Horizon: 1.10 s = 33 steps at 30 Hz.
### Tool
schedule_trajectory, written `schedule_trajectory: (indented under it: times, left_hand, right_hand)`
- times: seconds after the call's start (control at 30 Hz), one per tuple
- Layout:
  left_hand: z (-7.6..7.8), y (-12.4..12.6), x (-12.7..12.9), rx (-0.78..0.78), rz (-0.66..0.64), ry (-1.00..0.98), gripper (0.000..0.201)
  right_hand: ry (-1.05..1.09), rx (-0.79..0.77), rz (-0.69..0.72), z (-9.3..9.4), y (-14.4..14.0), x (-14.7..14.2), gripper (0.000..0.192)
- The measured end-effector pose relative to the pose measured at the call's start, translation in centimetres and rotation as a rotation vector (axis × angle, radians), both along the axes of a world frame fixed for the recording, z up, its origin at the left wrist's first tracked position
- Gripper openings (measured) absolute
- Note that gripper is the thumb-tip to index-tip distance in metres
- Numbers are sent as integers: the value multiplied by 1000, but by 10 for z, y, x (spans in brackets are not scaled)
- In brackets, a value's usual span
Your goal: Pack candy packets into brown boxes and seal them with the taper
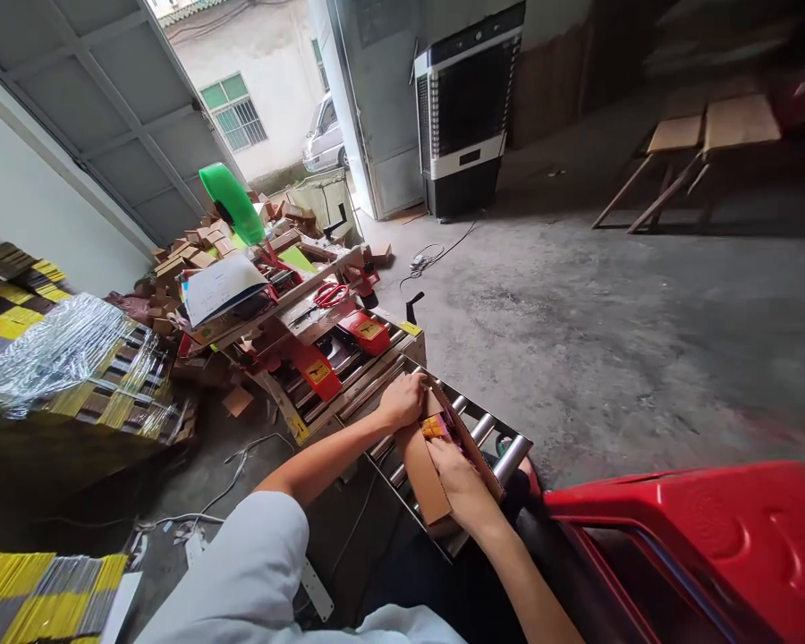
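An open cardboard box (pixel 421 472) lies tilted on a short roller conveyor (pixel 510 458) in front of me. My left hand (pixel 402 400) is closed on the far end of the box, with its fingers curled over the edge. Inside the box, a yellow and purple packet (pixel 435 426) shows between my hands. My right hand (pixel 457 474) reaches into the box from the near side and touches the contents beside the packet. Its fingertips are hidden in the box, so I cannot tell whether they grip anything.
A carton-taping machine (pixel 322 358) with red guards adjoins the rollers, with red-handled scissors (pixel 331 294) and papers (pixel 223 288) on top. A red plastic chair (pixel 724 528) stands at right. Flattened cartons (pixel 134 394) are stacked at left. Cables (pixel 241 465) cross the floor. An air cooler (pixel 470 107) stands behind.
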<state>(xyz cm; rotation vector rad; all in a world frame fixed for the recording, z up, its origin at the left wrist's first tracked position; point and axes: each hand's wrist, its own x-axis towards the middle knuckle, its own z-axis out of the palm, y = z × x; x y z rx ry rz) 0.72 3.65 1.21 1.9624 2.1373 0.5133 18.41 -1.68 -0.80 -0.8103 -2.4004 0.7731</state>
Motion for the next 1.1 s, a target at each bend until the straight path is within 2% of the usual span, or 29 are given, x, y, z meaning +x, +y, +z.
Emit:
schedule_trajectory:
  times: [0.13,0.2,0.27,0.33,0.4,0.47,0.53,0.6,0.67,0.77,0.83,0.93,1.03,1.1]
  left_hand:
    - [-6,-1,-17,-115,85,38,34]
    - [-7,0,-29,-157,144,55,32]
    - [-7,1,-36,-181,176,61,30]
    - [-7,2,-36,-187,184,59,31]
    - [-8,1,-26,-189,182,50,32]
    - [-7,-3,-9,-159,157,46,33]
    - [-5,-10,14,-100,105,70,32]
    - [-1,-17,37,-47,54,102,32]
    - [2,-21,55,-17,20,106,33]
    - [0,-23,70,16,-17,40,36]
    - [-3,-22,71,12,-17,-44,39]
    - [-5,-18,64,42,-39,-222,48]
    - [-2,-24,58,305,-131,-380,49]
    - [2,-42,61,492,-196,-406,45]
  right_hand:
    - [100,157,7,37,-14,8,55]
    - [186,265,-123,56,-17,9,49]
    - [185,321,-322,65,-17,9,46]
    - [145,238,-402,58,-14,11,56]
    - [151,57,-346,39,-13,20,59]
    - [187,-118,-319,17,-14,40,53]
    - [170,-267,-311,6,-18,69,51]
    - [156,-405,-262,11,-23,99,66]
    - [187,-475,-190,29,-29,118,89]
    - [133,-352,-187,54,-40,112,101]
    - [-59,-204,-248,56,-53,93,100]
    - [-321,-33,-303,39,-75,66,96]
    - [-357,59,-306,19,-85,57,90]
    - [-299,77,-308,14,-82,58,88]
